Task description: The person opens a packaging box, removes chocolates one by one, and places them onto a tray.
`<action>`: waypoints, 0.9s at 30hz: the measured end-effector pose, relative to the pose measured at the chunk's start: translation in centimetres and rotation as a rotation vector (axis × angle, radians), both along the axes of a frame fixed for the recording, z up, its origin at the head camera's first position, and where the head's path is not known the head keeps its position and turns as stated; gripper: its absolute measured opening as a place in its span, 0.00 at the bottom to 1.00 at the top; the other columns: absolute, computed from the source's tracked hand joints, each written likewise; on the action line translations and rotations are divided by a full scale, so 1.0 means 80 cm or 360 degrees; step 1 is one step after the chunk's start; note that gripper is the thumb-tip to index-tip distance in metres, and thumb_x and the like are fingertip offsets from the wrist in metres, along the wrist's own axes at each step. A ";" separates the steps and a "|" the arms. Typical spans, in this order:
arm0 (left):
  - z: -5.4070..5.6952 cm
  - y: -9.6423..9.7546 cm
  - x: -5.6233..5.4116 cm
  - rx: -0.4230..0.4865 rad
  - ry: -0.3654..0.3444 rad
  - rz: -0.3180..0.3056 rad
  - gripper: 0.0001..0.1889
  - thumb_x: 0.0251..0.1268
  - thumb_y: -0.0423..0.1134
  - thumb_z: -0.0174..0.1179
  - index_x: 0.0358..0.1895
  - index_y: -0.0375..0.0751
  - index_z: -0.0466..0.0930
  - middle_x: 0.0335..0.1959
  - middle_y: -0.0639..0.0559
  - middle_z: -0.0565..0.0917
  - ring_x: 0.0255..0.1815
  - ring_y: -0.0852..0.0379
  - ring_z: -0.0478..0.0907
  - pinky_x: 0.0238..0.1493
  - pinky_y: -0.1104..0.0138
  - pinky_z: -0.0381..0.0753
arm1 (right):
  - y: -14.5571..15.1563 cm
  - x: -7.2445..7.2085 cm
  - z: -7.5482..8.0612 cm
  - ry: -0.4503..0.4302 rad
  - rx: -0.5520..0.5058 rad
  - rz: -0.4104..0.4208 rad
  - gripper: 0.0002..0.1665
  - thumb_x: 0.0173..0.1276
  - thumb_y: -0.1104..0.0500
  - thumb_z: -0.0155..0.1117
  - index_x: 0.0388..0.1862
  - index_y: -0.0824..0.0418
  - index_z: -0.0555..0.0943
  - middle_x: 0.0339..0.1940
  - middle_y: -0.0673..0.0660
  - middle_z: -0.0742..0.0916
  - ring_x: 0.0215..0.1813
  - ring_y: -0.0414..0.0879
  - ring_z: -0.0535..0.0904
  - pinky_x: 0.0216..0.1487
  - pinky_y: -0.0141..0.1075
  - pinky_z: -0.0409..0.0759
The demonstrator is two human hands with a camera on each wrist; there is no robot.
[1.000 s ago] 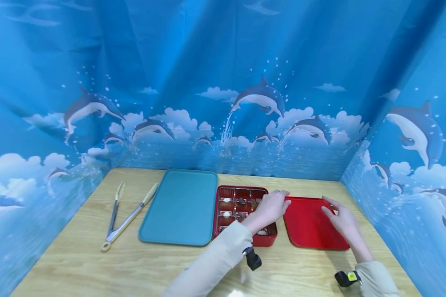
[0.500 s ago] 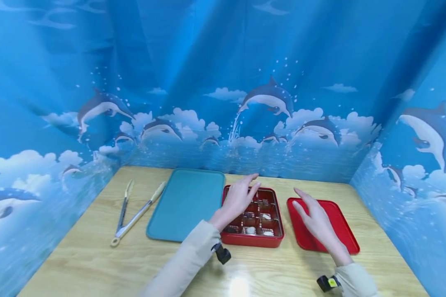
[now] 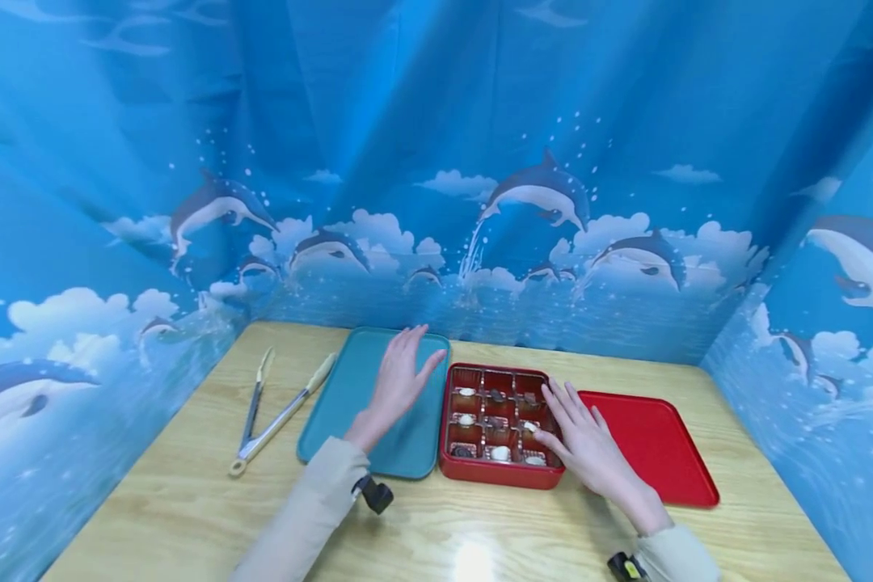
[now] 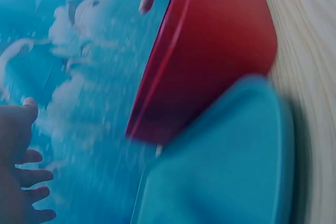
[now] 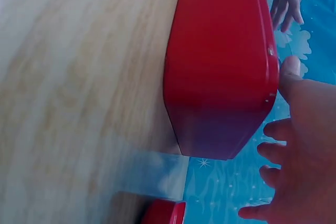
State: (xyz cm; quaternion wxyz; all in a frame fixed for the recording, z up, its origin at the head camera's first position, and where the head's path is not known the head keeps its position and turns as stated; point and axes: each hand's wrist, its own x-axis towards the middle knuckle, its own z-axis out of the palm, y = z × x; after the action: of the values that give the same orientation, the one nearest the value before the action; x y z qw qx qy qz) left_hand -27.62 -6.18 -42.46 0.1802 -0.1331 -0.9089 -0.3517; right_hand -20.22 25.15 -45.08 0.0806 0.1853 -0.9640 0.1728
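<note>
My left hand [image 3: 393, 388] hovers above the teal tray [image 3: 349, 420], fingers extended and holding nothing. To its right sits a red box [image 3: 502, 475] with a clear divided insert. Small dark and white pieces [image 3: 500, 454], perhaps chocolates, lie in the compartments. My right hand [image 3: 589, 444] is spread over the box's right side, its grasp empty. In the right wrist view, the thumb [image 5: 291, 69] is close beside the box's rim; whether it touches, I cannot tell. The left wrist view has my left hand [image 4: 18, 166] apart from the box [image 4: 220, 35].
A flat red lid-like tray [image 3: 658, 444] lies right of the box, partly behind my right hand. Metal tongs [image 3: 276, 422] with pale tips lie spread at the left on the wooden table [image 3: 189, 517]. A blue dolphin-print curtain [image 3: 436, 162] encloses the back and sides.
My left hand has swept left from over the box to above the teal tray. My right hand has moved left from the red lid-like tray to the box. The head view has shifted slightly.
</note>
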 end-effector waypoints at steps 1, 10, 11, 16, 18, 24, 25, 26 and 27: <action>0.000 -0.011 0.001 -0.0009 -0.0016 0.0029 0.35 0.76 0.56 0.54 0.75 0.36 0.65 0.74 0.37 0.69 0.78 0.38 0.58 0.77 0.45 0.55 | -0.001 0.001 0.000 -0.0009 0.0011 -0.0004 0.47 0.75 0.40 0.59 0.82 0.62 0.56 0.84 0.61 0.56 0.82 0.64 0.47 0.72 0.72 0.49; -0.011 -0.120 0.006 -0.0195 -0.0177 0.0296 0.42 0.73 0.56 0.59 0.76 0.28 0.58 0.74 0.27 0.62 0.77 0.29 0.53 0.74 0.35 0.52 | 0.002 0.004 -0.002 -0.0054 0.0039 -0.0033 0.47 0.76 0.38 0.57 0.81 0.64 0.58 0.83 0.62 0.59 0.82 0.66 0.49 0.73 0.71 0.49; -0.014 -0.132 0.006 -0.0210 -0.0192 0.0325 0.42 0.73 0.56 0.59 0.76 0.28 0.58 0.74 0.26 0.62 0.77 0.28 0.52 0.74 0.35 0.51 | 0.003 0.004 -0.002 -0.0059 0.0036 -0.0032 0.47 0.76 0.38 0.57 0.81 0.65 0.58 0.82 0.62 0.60 0.82 0.66 0.49 0.73 0.71 0.49; -0.020 -0.182 0.014 -0.0268 -0.0277 0.0451 0.42 0.71 0.50 0.62 0.76 0.25 0.56 0.75 0.23 0.57 0.77 0.26 0.47 0.74 0.34 0.46 | 0.003 0.004 -0.003 -0.0094 0.0033 -0.0034 0.46 0.77 0.37 0.54 0.81 0.64 0.58 0.83 0.62 0.59 0.82 0.66 0.48 0.73 0.71 0.50; -0.021 -0.197 0.018 -0.0272 -0.0336 0.0504 0.43 0.69 0.48 0.64 0.76 0.24 0.54 0.75 0.22 0.55 0.77 0.24 0.45 0.73 0.32 0.44 | 0.004 0.003 -0.003 -0.0104 0.0031 -0.0034 0.46 0.77 0.37 0.53 0.81 0.64 0.58 0.83 0.62 0.59 0.82 0.66 0.48 0.73 0.71 0.50; -0.029 -0.227 0.028 -0.0297 -0.0525 0.0609 0.50 0.64 0.49 0.67 0.77 0.23 0.48 0.74 0.17 0.50 0.75 0.18 0.43 0.71 0.29 0.44 | 0.003 0.003 -0.002 -0.0136 0.0013 -0.0031 0.47 0.77 0.37 0.53 0.81 0.64 0.57 0.83 0.62 0.58 0.82 0.66 0.48 0.73 0.71 0.49; -0.031 -0.229 0.029 -0.0305 -0.0553 0.0619 0.51 0.63 0.49 0.67 0.78 0.23 0.47 0.73 0.16 0.50 0.74 0.17 0.45 0.71 0.29 0.46 | 0.003 0.003 -0.001 -0.0140 0.0013 -0.0032 0.47 0.77 0.36 0.53 0.81 0.64 0.57 0.83 0.62 0.58 0.82 0.66 0.47 0.73 0.71 0.49; -0.032 -0.231 0.030 -0.0308 -0.0583 0.0626 0.52 0.63 0.49 0.67 0.77 0.22 0.45 0.72 0.15 0.50 0.73 0.16 0.46 0.70 0.29 0.48 | 0.003 0.003 -0.001 -0.0141 0.0015 -0.0033 0.47 0.77 0.36 0.53 0.81 0.64 0.57 0.83 0.62 0.58 0.82 0.66 0.47 0.73 0.71 0.49; -0.034 -0.233 0.031 -0.0313 -0.0616 0.0632 0.53 0.64 0.50 0.67 0.77 0.21 0.44 0.71 0.13 0.51 0.72 0.16 0.48 0.70 0.29 0.50 | 0.004 0.003 -0.002 -0.0140 0.0015 -0.0034 0.47 0.77 0.36 0.53 0.81 0.64 0.57 0.83 0.62 0.58 0.82 0.66 0.47 0.73 0.71 0.49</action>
State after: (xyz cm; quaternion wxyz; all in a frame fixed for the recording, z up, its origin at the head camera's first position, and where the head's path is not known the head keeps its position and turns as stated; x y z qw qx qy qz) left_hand -25.16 -24.78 -45.18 0.0550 0.1001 -0.9644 -0.2386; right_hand -20.00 25.44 -45.20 0.0390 0.1674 -0.9694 0.1754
